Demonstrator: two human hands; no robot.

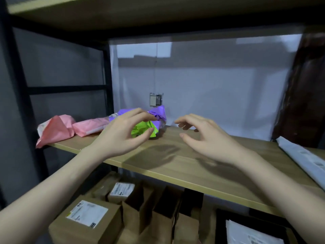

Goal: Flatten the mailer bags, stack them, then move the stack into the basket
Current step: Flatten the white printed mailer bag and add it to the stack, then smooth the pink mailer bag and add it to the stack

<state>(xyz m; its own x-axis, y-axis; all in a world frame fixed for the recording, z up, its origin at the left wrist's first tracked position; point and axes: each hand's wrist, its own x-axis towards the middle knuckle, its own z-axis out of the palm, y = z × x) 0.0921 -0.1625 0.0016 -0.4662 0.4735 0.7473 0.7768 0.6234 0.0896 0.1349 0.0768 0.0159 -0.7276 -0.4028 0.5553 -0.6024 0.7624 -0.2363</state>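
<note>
Crumpled mailer bags lie along the back left of a wooden shelf [175, 166]. Two pink bags [58, 128] [91, 126] sit at the left end. A purple bag [159, 114] lies behind a crumpled green bag [146, 129]. My left hand [121, 132] hovers in front of the green bag with fingers curled apart, holding nothing. My right hand [202, 134] floats open above the bare shelf to the right of the bags, also holding nothing. No basket is in view.
A white mailer [302, 155] lies at the shelf's right edge. Below the shelf stand labelled cardboard boxes [86, 221], brown paper bags [158, 212] and another white mailer [249, 235]. A black metal frame [22, 85] rises at the left, and a dark curtain [306, 88] hangs at the right.
</note>
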